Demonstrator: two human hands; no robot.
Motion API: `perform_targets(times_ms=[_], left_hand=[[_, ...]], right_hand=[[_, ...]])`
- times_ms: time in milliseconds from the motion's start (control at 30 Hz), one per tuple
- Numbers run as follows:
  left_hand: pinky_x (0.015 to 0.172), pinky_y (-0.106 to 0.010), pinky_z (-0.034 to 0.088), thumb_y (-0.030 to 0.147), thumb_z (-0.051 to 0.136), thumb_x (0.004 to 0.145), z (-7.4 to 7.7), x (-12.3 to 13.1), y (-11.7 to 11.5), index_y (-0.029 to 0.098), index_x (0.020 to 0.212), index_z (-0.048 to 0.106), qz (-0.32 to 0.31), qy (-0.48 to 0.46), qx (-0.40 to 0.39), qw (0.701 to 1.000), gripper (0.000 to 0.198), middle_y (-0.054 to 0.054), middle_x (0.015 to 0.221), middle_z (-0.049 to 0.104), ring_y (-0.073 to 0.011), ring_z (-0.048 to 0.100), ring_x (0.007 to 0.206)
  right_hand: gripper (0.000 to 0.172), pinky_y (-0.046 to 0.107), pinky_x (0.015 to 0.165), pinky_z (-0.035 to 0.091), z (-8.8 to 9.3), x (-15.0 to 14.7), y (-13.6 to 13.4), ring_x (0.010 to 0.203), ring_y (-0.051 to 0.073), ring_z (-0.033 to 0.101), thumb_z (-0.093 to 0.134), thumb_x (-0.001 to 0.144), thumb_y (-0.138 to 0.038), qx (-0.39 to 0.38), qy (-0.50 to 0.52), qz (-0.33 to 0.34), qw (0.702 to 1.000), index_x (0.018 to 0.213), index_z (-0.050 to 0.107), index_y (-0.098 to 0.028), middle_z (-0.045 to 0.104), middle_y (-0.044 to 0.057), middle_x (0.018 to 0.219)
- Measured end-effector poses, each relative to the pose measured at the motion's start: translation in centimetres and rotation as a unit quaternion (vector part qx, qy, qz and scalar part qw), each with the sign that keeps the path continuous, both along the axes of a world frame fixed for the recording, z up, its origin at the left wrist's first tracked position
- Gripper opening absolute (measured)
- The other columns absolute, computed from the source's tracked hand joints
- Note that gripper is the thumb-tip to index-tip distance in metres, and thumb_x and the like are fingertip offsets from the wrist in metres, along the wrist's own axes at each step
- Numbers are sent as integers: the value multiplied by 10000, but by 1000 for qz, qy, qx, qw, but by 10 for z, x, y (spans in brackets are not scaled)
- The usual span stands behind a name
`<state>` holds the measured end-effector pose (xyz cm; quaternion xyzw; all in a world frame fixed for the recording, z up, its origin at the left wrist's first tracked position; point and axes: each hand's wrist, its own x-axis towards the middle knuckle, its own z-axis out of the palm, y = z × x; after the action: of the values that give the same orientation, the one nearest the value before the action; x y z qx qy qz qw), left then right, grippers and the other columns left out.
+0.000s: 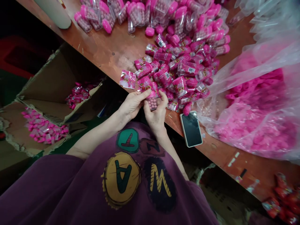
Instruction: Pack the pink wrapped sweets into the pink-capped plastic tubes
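Two hands: left hand (131, 105), right hand (156, 117), wrists drawn together, fingers curled inward, at the near edge of the surface (110, 53)
Candy bottle (152, 104): between both, neither clearly nearer; long axis running outward from the purple shirt (93, 190), pink cap (152, 94) at far end
Left grip: narrow, thumb at the cap
Right grip: narrow, holding bottle's clear body, thumb alongside
Wrapped bottles (180, 85): heaped just beyond
Phone (191, 129): rightward, apart

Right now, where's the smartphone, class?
In the head view, the smartphone lies right of the right hand, at the edge of the table, beside the translucent plastic bag.
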<state>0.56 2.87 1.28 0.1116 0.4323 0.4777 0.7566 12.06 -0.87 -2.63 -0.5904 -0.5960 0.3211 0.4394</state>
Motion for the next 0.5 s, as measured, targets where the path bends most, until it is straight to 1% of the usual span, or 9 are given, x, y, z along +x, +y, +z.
perform_targets(times_ms=[67, 100, 167, 233, 267, 300, 367, 433, 500], left_hand=[[778, -238, 545, 322, 859, 805, 0, 0, 0, 122, 741, 716, -10, -5, 3, 1000, 254, -33, 731, 720, -106, 670, 711], [780, -240, 545, 330, 857, 808, 1, 0, 0, 122, 743, 717, -15, -6, 5, 1000, 259, -36, 739, 725, -108, 672, 716], [779, -252, 545, 342, 862, 804, 1, -2, 2, 126, 747, 714, -16, -1, 8, 1000, 268, -35, 743, 728, -113, 677, 716], [758, -260, 545, 355, 871, 794, 2, -4, 4, 133, 737, 702, -4, 10, 9, 1000, 285, -26, 718, 716, -117, 676, 697], [737, -258, 543, 367, 874, 790, 2, -5, 4, 136, 729, 695, 4, 16, 10, 1000, 299, -23, 704, 710, -117, 671, 680], [712, -254, 539, 379, 878, 785, 1, -5, 4, 138, 720, 689, 8, 22, 11, 1000, 313, -23, 696, 707, -115, 665, 662], [653, -242, 527, 403, 888, 768, 0, -4, 1, 138, 717, 685, 3, 32, 14, 999, 337, -26, 689, 707, -107, 647, 615], [591, -240, 510, 443, 883, 766, -2, -1, -3, 140, 725, 685, -18, 45, 23, 999, 363, -27, 661, 698, -105, 624, 557], [532, -245, 488, 488, 863, 777, -4, 1, -9, 146, 715, 673, -44, 59, 42, 996, 396, -16, 597, 662, -108, 599, 496]], right_hand=[[664, 499, 959, 601, 2, 3, 2, 1111, 279, 679, 634, 928, -506, 5, -17, 9, 1000, 1465, 334, -255, 564, 161, 1385], [676, 512, 996, 588, 3, 4, 3, 1161, 290, 666, 638, 925, -517, 7, -15, 18, 1000, 1467, 331, -254, 544, 168, 1420], [715, 519, 1047, 569, 4, 7, 5, 1211, 288, 649, 647, 920, -548, 0, 24, 44, 999, 1482, 310, -263, 555, 160, 1409], [695, 497, 1054, 572, 5, 9, 5, 1191, 257, 660, 620, 939, -573, -28, 98, 77, 992, 1484, 301, -283, 598, 127, 1337], [662, 471, 1023, 591, 4, 9, 4, 1141, 234, 678, 601, 952, -580, -48, 136, 89, 986, 1473, 313, -292, 618, 108, 1286], [622, 431, 956, 618, 4, 8, 4, 1052, 208, 698, 585, 963, -586, -70, 171, 95, 978, 1454, 333, -299, 634, 87, 1223], [563, 326, 714, 627, 4, 7, 3, 791, 151, 677, 571, 970, -598, -108, 225, 94, 964, 1413, 370, -315, 640, 36, 1044], [559, 258, 497, 518, 4, 6, 5, 554, 106, 542, 585, 963, -606, -133, 271, 90, 949, 1404, 372, -336, 585, -31, 849], [570, 233, 423, 432, 5, 7, 8, 444, 78, 421, 603, 957, -602, -153, 318, 96, 931, 1410, 365, -349, 535, -83, 739]])
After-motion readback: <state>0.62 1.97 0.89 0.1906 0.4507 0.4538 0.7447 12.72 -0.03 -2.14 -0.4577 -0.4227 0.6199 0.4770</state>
